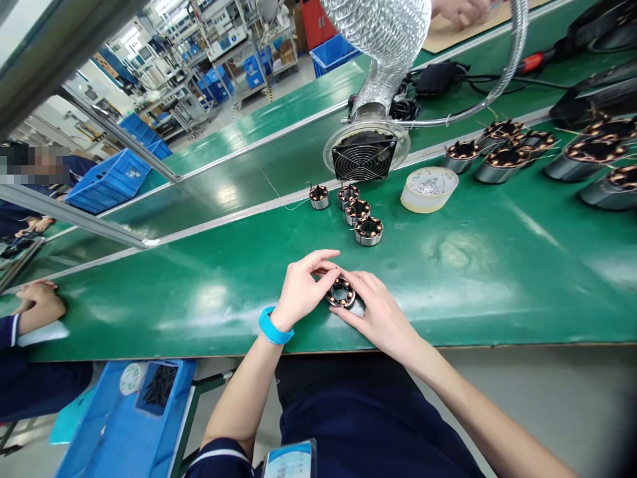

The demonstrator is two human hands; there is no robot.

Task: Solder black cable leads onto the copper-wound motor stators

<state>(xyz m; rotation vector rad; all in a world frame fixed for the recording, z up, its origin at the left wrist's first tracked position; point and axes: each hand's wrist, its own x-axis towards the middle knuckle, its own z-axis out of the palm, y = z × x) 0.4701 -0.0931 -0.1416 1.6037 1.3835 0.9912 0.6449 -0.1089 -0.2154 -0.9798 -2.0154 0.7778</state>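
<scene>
A small motor stator [341, 293] with copper windings and a steel ring lies on the green bench in front of me, its open end facing up. My right hand [377, 309] grips it from the right, thumb at the near side and fingers at the far side. At its far left edge, my left hand [307, 287] has the thumb and a finger pinched together, with the index finger stretched out above. What sits in that pinch is too small to make out. Several more small stators, among them one stator [369, 231], stand just beyond my hands.
A fume-extractor fan [363, 159] on a foil duct [381, 40] stands behind the stators. To the right are a round white tub [428, 189] and several larger stators [502, 162]. Blue crate [114, 425] sits below the bench at left, near another person's arm [42, 309].
</scene>
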